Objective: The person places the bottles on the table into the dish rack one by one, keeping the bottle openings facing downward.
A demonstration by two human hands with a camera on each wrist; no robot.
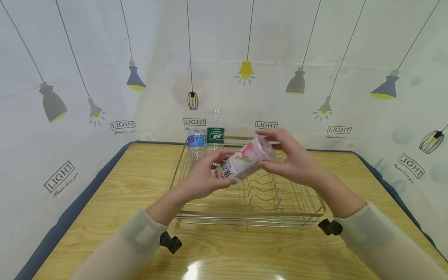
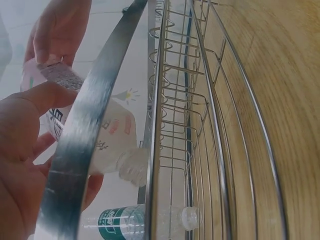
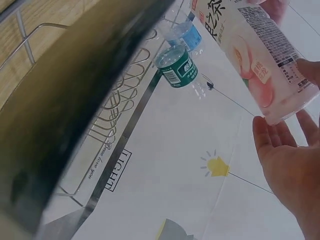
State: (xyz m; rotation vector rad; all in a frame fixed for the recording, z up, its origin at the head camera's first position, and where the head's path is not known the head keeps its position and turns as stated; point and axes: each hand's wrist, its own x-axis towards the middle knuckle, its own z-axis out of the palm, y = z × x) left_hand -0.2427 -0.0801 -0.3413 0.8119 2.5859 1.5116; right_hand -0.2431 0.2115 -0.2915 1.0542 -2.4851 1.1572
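Both hands hold a pink-and-white peach tea bottle (image 1: 246, 157), tilted above the wire rack (image 1: 266, 214). My left hand (image 1: 204, 175) grips its lower left end, fingers and thumb on either side. At the bottle's raised base, my right hand (image 1: 294, 159) has its thumb below and fingers above. In the left wrist view the bottle's neck (image 2: 132, 166) points down toward the rack, partly behind a metal bar. A clear bottle with a green label (image 1: 215, 136) and another with a blue label (image 1: 197, 140) stand at the rack's back left.
Wavy wire dividers (image 1: 264, 190) run along the rack's middle. The rack sits on a wooden table (image 1: 119, 194) with a dark back edge. Behind hangs a pale sheet (image 1: 217, 46) printed with lamps. Black wrist mounts (image 1: 170, 242) are on both sleeves.
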